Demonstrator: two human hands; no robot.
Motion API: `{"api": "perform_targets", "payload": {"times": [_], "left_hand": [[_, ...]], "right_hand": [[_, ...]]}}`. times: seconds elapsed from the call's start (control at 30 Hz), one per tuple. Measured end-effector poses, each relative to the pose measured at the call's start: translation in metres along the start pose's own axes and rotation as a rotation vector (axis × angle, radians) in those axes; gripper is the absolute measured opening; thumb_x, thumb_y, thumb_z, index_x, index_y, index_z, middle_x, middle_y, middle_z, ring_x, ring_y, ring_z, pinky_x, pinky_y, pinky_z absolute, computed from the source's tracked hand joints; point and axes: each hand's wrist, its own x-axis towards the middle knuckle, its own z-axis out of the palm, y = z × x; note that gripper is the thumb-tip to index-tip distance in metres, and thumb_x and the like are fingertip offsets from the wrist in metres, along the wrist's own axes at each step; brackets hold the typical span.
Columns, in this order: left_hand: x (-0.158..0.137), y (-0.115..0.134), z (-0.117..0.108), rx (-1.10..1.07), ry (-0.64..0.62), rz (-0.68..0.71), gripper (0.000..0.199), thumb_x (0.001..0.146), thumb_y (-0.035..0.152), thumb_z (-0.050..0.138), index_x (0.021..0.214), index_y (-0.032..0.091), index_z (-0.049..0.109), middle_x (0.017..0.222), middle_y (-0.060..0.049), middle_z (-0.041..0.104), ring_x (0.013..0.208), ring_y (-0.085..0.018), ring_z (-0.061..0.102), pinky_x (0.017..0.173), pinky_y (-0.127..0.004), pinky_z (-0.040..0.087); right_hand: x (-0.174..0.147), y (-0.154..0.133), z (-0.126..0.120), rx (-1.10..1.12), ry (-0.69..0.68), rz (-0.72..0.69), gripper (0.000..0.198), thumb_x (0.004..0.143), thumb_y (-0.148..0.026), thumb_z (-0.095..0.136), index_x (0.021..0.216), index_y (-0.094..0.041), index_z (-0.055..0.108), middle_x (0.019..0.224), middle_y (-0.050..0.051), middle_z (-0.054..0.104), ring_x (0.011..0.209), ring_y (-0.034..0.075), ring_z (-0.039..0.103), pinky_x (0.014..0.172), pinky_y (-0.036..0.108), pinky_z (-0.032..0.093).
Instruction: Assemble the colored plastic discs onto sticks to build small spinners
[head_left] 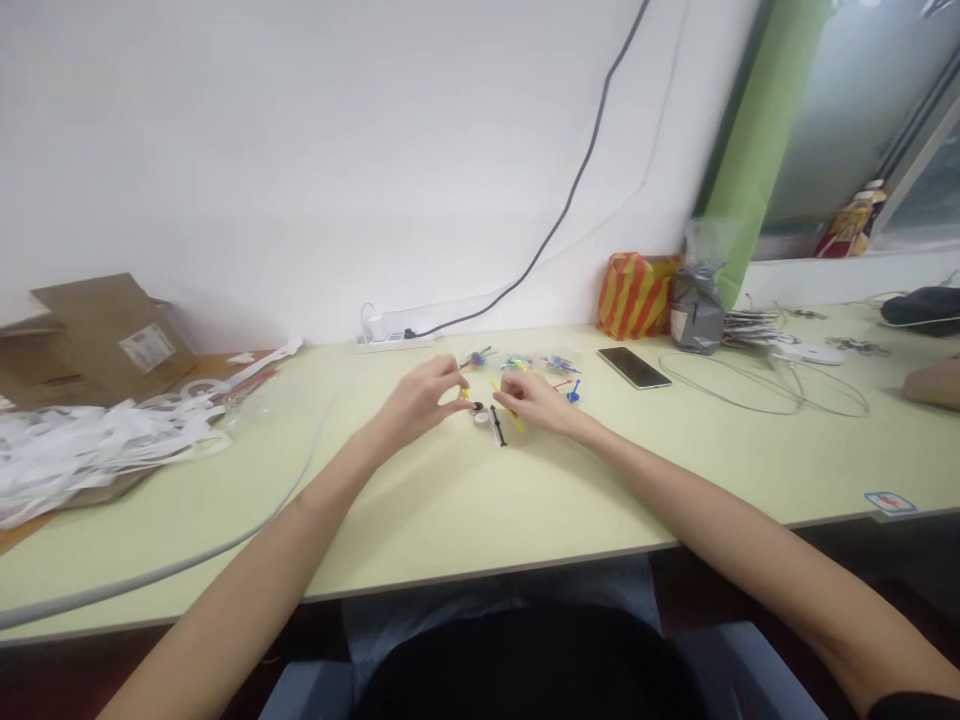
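Observation:
My left hand [427, 395] is over the middle of the table, thumb and forefinger pinched around a small yellow piece [465, 393]. Just past its fingertips lie a small black round part [478, 406] and a white round part [481, 419]. My right hand [534, 402] grips a thin yellow stick [517, 424], which pokes out on both sides of the fingers. Between the hands a black and a white stick [498, 427] lie side by side. Beside the right hand is a blue round piece with a stem [574, 396]. The small parts are blurred.
Clear bags of coloured pieces [517, 364] lie behind the hands. A phone [634, 368] and a striped bag [636, 295] are to the right. White strips [112, 445] and a cardboard box [112, 330] occupy the left. A grey cable [187, 555] crosses the front left.

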Motion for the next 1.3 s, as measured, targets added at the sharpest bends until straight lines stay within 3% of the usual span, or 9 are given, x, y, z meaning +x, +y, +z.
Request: {"api": "perform_targets", "payload": {"times": [0.13, 0.3, 0.47, 0.73, 1.0, 1.1, 1.3], "left_hand": [[-0.004, -0.015, -0.005, -0.278, 0.003, -0.139, 0.024, 0.090, 0.041, 0.063, 0.098, 0.019, 0.063, 0.082, -0.001, 0.061, 0.072, -0.014, 0.056, 0.072, -0.028, 0.048], [-0.003, 0.002, 0.003, -0.538, -0.169, -0.169, 0.026, 0.088, 0.043, 0.064, 0.097, 0.018, 0.062, 0.095, -0.003, 0.065, 0.080, -0.014, 0.061, 0.076, -0.028, 0.052], [-0.002, 0.015, 0.008, -0.486, -0.264, -0.073, 0.025, 0.084, 0.042, 0.070, 0.096, 0.020, 0.071, 0.090, -0.003, 0.064, 0.078, -0.015, 0.056, 0.074, -0.028, 0.048], [-0.007, 0.004, 0.024, -0.505, -0.382, -0.098, 0.024, 0.083, 0.034, 0.067, 0.102, 0.020, 0.072, 0.077, 0.000, 0.062, 0.068, -0.013, 0.055, 0.064, -0.025, 0.043], [-0.005, 0.006, 0.025, -0.433, -0.326, -0.200, 0.024, 0.076, 0.036, 0.073, 0.080, 0.019, 0.056, 0.068, 0.005, 0.055, 0.061, -0.011, 0.048, 0.056, -0.023, 0.035], [-0.004, 0.005, 0.025, -0.459, -0.293, -0.201, 0.027, 0.081, 0.040, 0.070, 0.076, 0.019, 0.055, 0.067, 0.005, 0.057, 0.062, -0.011, 0.048, 0.057, -0.023, 0.036], [-0.006, -0.005, 0.026, -0.331, -0.064, -0.259, 0.032, 0.099, 0.046, 0.044, 0.099, 0.021, 0.064, 0.083, -0.001, 0.067, 0.073, -0.016, 0.059, 0.069, -0.028, 0.045]], "right_hand": [[0.001, 0.012, 0.005, -0.193, 0.036, 0.095, 0.031, 0.089, -0.025, 0.050, 0.060, -0.020, 0.037, 0.058, -0.004, 0.041, 0.057, 0.012, 0.038, 0.056, 0.027, 0.024], [0.000, 0.017, 0.009, -0.274, 0.017, 0.093, 0.030, 0.088, -0.024, 0.049, 0.060, -0.020, 0.040, 0.058, -0.003, 0.044, 0.058, 0.012, 0.040, 0.057, 0.026, 0.024], [-0.001, 0.019, 0.010, -0.328, -0.024, 0.085, 0.030, 0.089, -0.025, 0.050, 0.061, -0.019, 0.043, 0.059, -0.002, 0.047, 0.058, 0.012, 0.042, 0.056, 0.026, 0.023], [0.002, 0.022, 0.012, -0.395, -0.056, 0.099, 0.031, 0.091, -0.028, 0.052, 0.062, -0.019, 0.047, 0.060, -0.001, 0.051, 0.058, 0.013, 0.043, 0.057, 0.026, 0.023], [0.002, 0.022, 0.013, -0.463, -0.086, 0.086, 0.030, 0.093, -0.029, 0.053, 0.065, -0.018, 0.053, 0.063, 0.000, 0.055, 0.060, 0.013, 0.044, 0.057, 0.026, 0.023], [0.002, 0.022, 0.012, -0.469, -0.098, 0.093, 0.030, 0.094, -0.029, 0.052, 0.067, -0.017, 0.055, 0.065, 0.001, 0.057, 0.061, 0.013, 0.045, 0.058, 0.026, 0.023], [0.001, 0.018, 0.012, -0.462, -0.108, 0.131, 0.029, 0.094, -0.029, 0.053, 0.067, -0.017, 0.056, 0.066, 0.002, 0.059, 0.062, 0.013, 0.047, 0.058, 0.026, 0.025]]}}
